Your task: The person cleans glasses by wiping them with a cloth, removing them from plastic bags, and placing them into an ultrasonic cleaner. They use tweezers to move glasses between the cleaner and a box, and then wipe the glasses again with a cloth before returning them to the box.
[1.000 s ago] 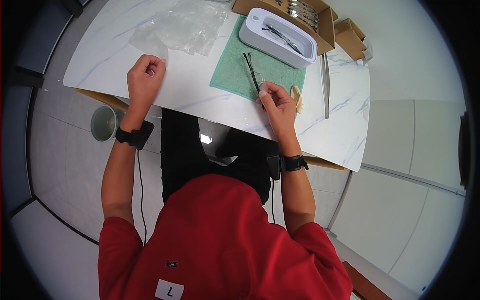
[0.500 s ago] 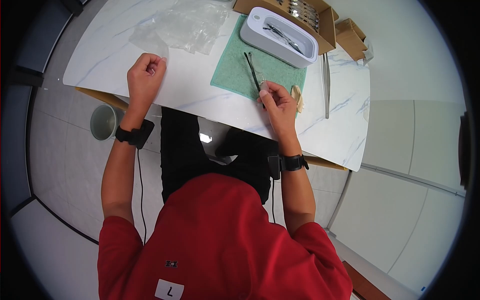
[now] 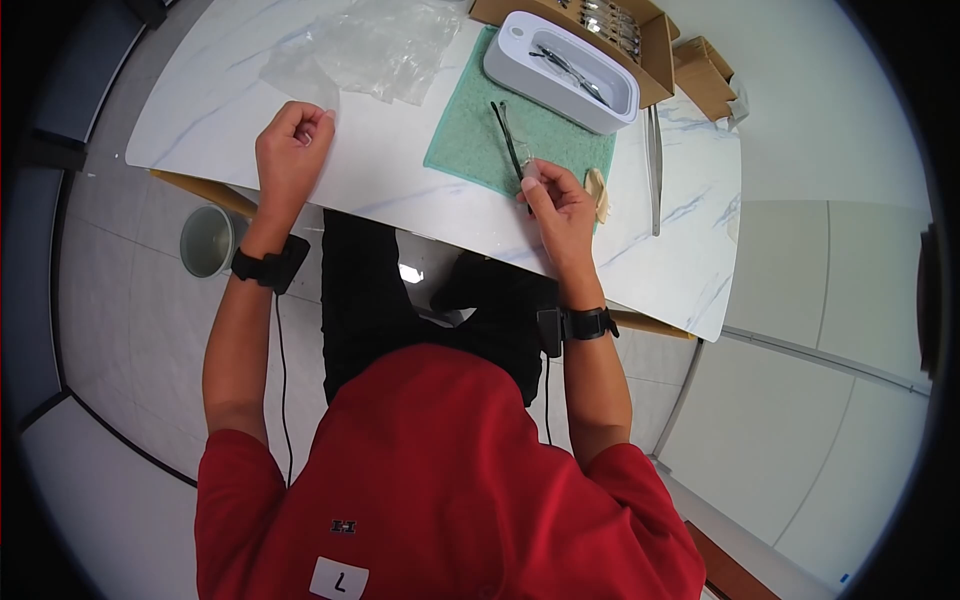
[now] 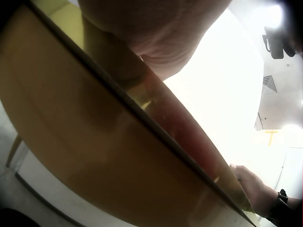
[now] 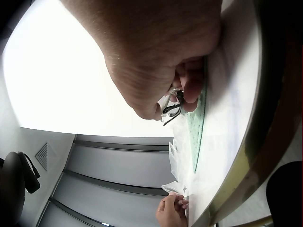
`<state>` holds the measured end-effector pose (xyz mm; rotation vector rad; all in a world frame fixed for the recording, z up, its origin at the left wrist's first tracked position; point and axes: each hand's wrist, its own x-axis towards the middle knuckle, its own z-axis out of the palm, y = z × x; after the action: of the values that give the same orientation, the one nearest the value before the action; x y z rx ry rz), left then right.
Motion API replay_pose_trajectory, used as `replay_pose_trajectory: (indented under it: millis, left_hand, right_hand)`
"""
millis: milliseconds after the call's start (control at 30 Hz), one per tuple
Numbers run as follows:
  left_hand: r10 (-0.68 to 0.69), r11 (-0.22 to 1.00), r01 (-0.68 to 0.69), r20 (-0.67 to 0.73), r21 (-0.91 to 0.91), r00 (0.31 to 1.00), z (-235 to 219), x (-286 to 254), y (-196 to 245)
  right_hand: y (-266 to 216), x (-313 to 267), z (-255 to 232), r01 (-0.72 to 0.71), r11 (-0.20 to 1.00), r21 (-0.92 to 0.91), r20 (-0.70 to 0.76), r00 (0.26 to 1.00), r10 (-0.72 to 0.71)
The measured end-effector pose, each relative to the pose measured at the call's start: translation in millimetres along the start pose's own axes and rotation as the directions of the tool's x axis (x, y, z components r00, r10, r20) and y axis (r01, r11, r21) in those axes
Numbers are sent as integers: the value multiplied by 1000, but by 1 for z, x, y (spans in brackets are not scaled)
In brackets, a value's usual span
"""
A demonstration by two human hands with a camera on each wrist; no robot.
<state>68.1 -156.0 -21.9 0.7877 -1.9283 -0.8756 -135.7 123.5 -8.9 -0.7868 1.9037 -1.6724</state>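
My right hand (image 3: 562, 205) pinches a pair of eyeglasses (image 3: 508, 135) between thumb and fingers, close over the front of a green cloth (image 3: 460, 150). A dark temple of the eyeglasses points away from me, and the fingers cover part of the frame. In the right wrist view, the thin dark frame (image 5: 173, 112) pokes out between the fingertips. My left hand (image 3: 290, 155) rests at the table's front edge with loosely curled fingers, its fingertips right by the corner of a clear plastic bag (image 3: 385, 45). A wrist hides most of the left wrist view.
On the cloth's far side stands a white tub (image 3: 565, 95) with eyeglasses inside. Behind it, a cardboard box (image 3: 657, 60) holds several pairs. A crumpled beige piece (image 3: 597, 195) lies right of my right hand, beside a long metal strip (image 3: 654, 180). A bin (image 3: 208, 242) stands on the floor at left.
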Motion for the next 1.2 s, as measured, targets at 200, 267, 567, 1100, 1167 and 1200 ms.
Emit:
replay_pose_trajectory:
  millis: [200, 267, 567, 1100, 1167, 1200]
  left_hand:
    - [-12, 1000, 12, -1, -7, 1000, 1, 0, -2]
    - [-10, 1000, 10, -3, -10, 1000, 1, 1, -1]
    - [5, 999, -5, -6, -35, 1000, 0, 1, -2]
    - [-8, 1000, 8, -7, -29, 1000, 1, 2, -4]
    - [-3, 1000, 3, -6, -23, 1000, 1, 2, -3]
    - [0, 1000, 0, -7, -20, 1000, 0, 2, -3]
  right_hand:
    - [-3, -1, 2, 0, 1000, -20, -10, 1000, 0]
    - [-4, -1, 2, -1, 1000, -31, -17, 1000, 0]
    - [-12, -3, 7, -13, 1000, -19, -54, 998, 12]
    - [-10, -3, 7, -26, 1000, 3, -61, 998, 26]
    - [-9, -3, 7, -23, 1000, 9, -62, 998, 24]
    - [-9, -3, 7, -21, 1000, 8, -61, 998, 22]
